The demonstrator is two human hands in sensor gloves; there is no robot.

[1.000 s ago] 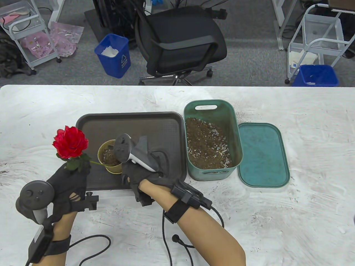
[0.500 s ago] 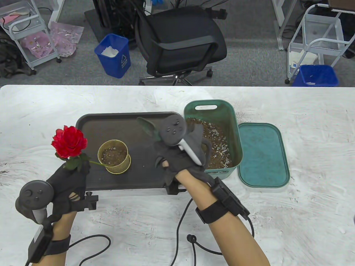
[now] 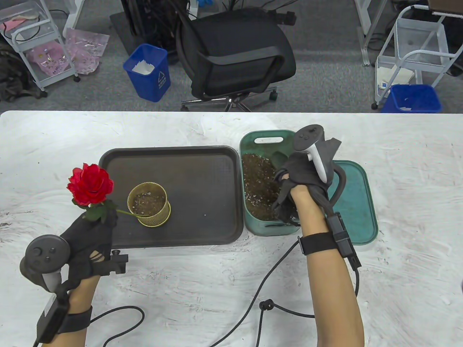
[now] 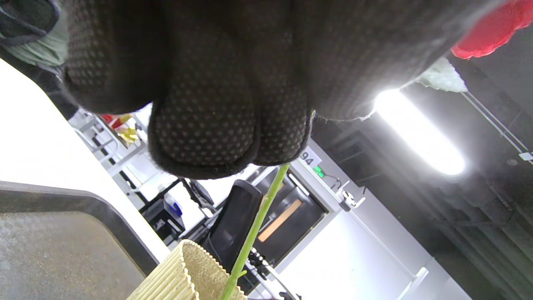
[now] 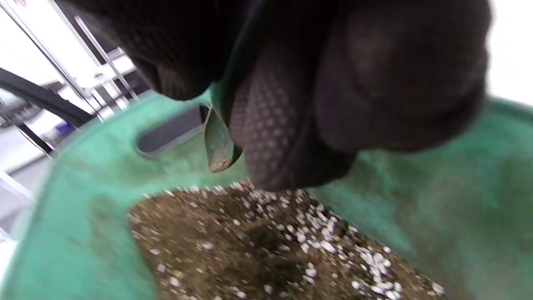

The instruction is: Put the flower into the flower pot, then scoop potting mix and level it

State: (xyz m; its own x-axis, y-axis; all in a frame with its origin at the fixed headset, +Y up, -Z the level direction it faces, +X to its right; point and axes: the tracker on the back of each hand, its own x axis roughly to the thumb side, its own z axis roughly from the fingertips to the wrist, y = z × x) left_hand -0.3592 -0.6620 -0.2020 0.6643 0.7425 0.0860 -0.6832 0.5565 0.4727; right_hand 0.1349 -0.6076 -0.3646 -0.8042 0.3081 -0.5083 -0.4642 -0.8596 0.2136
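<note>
A: Around the work?
B: Dark tray (image 3: 202, 159) under the gold flower pot (image 3: 148, 204); green bin (image 3: 308, 170) of potting mix (image 3: 258, 184) just right of it, lid (image 3: 352, 202) beside.

A: Hands?
B: Left hand (image 3: 88, 238) curled round the stem, red flower (image 3: 90, 185) tilted left, stem end inside the pot. Right hand (image 3: 304, 175) over the bin, fingers (image 5: 283, 125) clamped on 1 small green scoop (image 5: 218, 143) above the mix.

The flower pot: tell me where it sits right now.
In the table view the flower pot stands on the near left part of the dark tray, left of the green soil bin, with the flower stem leaning into it from the left hand.
</note>
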